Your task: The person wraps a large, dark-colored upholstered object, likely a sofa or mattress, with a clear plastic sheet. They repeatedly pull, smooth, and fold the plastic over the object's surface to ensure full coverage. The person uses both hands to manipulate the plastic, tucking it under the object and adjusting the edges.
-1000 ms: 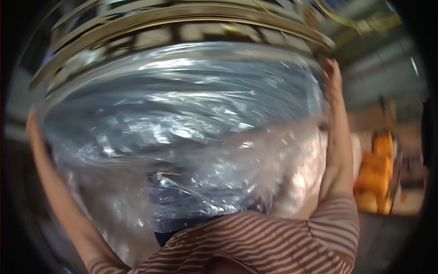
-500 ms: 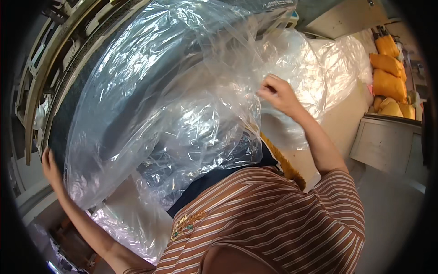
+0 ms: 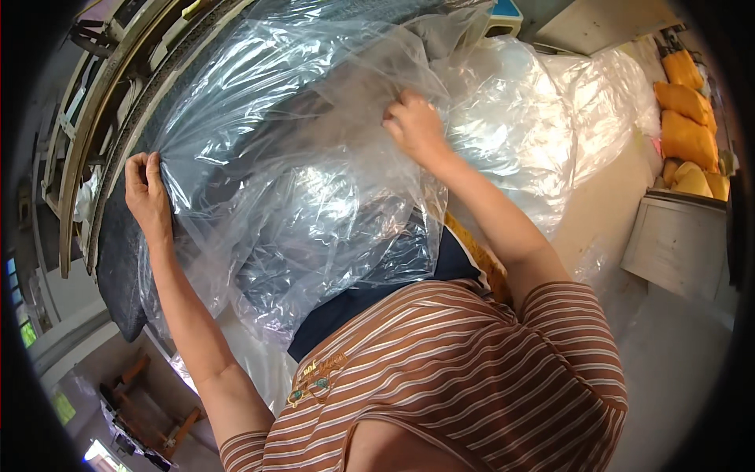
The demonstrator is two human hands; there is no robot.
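Observation:
A large, crinkled sheet of clear plastic (image 3: 314,193) spreads over my lap and across a dark grey padded surface (image 3: 118,259). At the sheet's left side my left hand (image 3: 148,197) is closed, pinching the film; tight creases fan out from its fingertips. My right hand (image 3: 414,130) is on the upper right part of the film with its fingers curled in. It seems to grip a fold there, though the fingertips are partly hidden. Through the film, dark blue cloth (image 3: 330,326) shows on my lap.
More bunched clear plastic (image 3: 535,126) lies on the right. Beyond it are orange bundles (image 3: 688,138) above a pale cabinet (image 3: 672,244). A curved metal-and-wood frame (image 3: 94,134) runs along the left. A blue-topped stool (image 3: 506,16) stands at the back.
My left hand has moved up and right from the surface's edge and now pinches the film. My right hand has shifted left and slightly upward. The film on the left is drawn tighter.

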